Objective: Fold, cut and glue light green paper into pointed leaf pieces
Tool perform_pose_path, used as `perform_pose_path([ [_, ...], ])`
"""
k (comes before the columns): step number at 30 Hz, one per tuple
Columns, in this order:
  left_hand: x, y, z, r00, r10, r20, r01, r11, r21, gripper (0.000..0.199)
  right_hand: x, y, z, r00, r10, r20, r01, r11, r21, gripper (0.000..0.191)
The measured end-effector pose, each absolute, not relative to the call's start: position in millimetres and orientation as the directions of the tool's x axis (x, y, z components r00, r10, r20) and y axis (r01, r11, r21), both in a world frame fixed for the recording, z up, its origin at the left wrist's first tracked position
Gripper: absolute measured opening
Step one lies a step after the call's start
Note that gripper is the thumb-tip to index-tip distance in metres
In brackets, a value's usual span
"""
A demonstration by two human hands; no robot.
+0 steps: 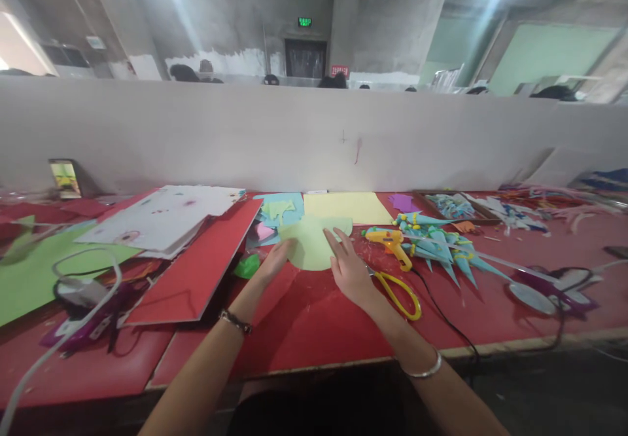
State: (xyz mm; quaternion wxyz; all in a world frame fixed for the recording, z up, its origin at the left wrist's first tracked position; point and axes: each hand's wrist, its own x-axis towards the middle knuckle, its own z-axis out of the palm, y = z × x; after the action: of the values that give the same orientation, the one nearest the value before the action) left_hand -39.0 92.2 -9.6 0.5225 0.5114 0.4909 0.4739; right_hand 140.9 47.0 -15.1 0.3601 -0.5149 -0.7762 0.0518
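Observation:
A light green sheet of paper [313, 247] with a rounded lower edge lies in front of me over the red table. My left hand [275, 259] is closed on its left edge, with the fingertips partly hidden. On the right side, my right hand [350, 273] rests against the paper with its fingers stretched and apart. Just beside the right wrist lie yellow-handled scissors [402, 298], their blades mostly hidden by the hand. A yellow glue gun [391, 243] sits a little farther right, near a pile of blue paper cones [439, 246] with yellow trim.
A red board [196, 272] and white sheets [171, 217] lie left, near a power strip [83, 315] with a cable. Pale yellow paper [346, 207] and blue scraps lie behind. A tray [449, 207] of bits stands back right. A white partition [245, 135] closes the far side.

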Motion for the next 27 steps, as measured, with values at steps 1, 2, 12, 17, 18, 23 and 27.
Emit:
perform_pose_path([
  [1, -40, 96, -11, 0.076, 0.997, -0.024, 0.004, 0.024, 1.0, 0.031, 140, 52, -14, -0.236, 0.842, 0.485, 0.797, 0.453, -0.4, 0.068],
  [2, -40, 100, -12, 0.095, 0.995, -0.024, 0.0, 0.024, 1.0, 0.032, 140, 57, -13, -0.261, 0.846, 0.466, 0.828, 0.444, -0.342, 0.069],
  [12, -36, 103, -31, 0.215, 0.976, -0.012, -0.102, 0.035, 0.994, 0.05, 130, 75, -15, -0.496, 0.796, 0.348, 0.767, 0.589, -0.254, 0.071],
  [17, -31, 96, -28, 0.163, 0.986, 0.021, -0.047, -0.013, 0.999, 0.04, 137, 71, -19, -0.535, 0.764, 0.36, 0.55, 0.639, -0.539, 0.063],
  [18, -31, 95, -28, 0.169, 0.985, 0.027, -0.038, -0.021, 0.999, 0.039, 139, 72, -21, -0.513, 0.781, 0.356, 0.486, 0.606, -0.629, 0.064],
  [23, -29, 92, -31, 0.286, 0.958, 0.013, 0.015, -0.018, 1.0, 0.039, 148, 81, -25, -0.319, 0.918, 0.234, 0.036, 0.259, -0.965, 0.064],
  [27, -24, 90, -38, 0.366, 0.931, 0.004, 0.019, -0.011, 1.0, 0.042, 149, 81, -26, -0.446, 0.895, -0.009, -0.03, -0.025, -0.999, 0.049],
])
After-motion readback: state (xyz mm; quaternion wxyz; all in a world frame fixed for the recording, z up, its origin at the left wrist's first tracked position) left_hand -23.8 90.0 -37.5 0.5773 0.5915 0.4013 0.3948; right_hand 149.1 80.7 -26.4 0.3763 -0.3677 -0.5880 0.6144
